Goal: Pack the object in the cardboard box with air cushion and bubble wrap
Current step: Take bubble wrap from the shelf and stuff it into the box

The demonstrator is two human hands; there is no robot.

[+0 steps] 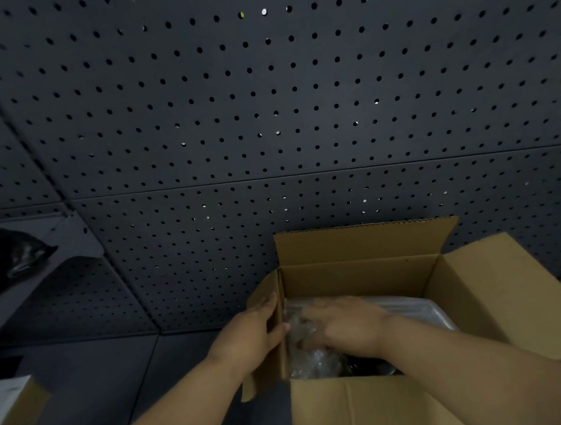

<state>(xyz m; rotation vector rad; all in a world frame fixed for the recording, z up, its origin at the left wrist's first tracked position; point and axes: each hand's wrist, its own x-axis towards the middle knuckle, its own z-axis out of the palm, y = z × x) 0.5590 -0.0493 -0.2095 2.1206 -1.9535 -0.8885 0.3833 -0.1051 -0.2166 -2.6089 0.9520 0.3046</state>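
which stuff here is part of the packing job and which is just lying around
In the job:
cardboard box
bubble wrap
air cushion
left hand gripping the box's left wall
right hand pressing on the wrap

Lying about:
black bag on the shelf
second box, far left

Hidden and cut off

The right hand (348, 325) covers the bubble wrap (307, 360); the dark object beneath is unidentifiable. At 8 o'clock, a second box (8, 420) is cropped.
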